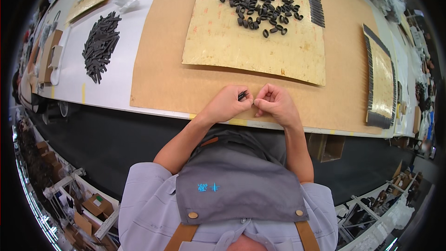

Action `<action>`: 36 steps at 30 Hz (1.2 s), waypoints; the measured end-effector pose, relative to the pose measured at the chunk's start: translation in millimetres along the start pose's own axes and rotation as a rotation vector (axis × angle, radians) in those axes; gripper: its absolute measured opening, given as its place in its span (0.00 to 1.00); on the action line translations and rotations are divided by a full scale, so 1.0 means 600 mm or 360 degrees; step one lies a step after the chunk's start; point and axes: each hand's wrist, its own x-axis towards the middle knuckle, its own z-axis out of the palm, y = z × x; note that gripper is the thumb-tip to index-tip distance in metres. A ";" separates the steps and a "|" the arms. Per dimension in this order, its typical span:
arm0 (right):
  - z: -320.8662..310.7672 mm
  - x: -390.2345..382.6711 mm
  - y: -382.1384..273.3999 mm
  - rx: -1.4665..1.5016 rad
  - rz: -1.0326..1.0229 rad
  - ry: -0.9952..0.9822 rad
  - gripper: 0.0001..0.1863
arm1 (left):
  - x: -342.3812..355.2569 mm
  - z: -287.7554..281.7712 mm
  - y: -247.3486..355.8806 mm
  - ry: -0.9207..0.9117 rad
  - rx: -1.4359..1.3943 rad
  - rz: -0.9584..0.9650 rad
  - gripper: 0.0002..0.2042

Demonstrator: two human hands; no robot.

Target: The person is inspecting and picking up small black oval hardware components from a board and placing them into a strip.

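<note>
- Pile of black strips (pixel 101 44) lies on the white table (pixel 129 65), many slanting away and rightward.
- Left hand (pixel 226 104) curls closed around a few black pieces (pixel 242 95) near the table's front edge; their long axis slants away and rightward, leading end unclear.
- Black rings (pixel 265 33) lie beyond the hands on a yellow board (pixel 218 46).
- Right hand (pixel 277 105) bends its fingers just beside the left; whether it grips anything cannot be told. Fingertip work seems in hand; the next move likely calls for a steady pinch.
</note>
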 end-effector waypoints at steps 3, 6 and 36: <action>0.000 -0.004 -0.010 -0.0057 0.0015 0.0000 0.05 | -0.001 0.003 0.008 0.0034 0.0036 0.0098 0.06; -0.013 -0.021 -0.030 -0.0323 -0.0007 0.0006 0.07 | 0.005 0.010 0.030 -0.0046 0.0077 0.0143 0.06; -0.017 -0.015 -0.010 -0.0161 0.0087 -0.0286 0.10 | -0.018 0.010 0.011 0.0270 0.0134 0.0285 0.07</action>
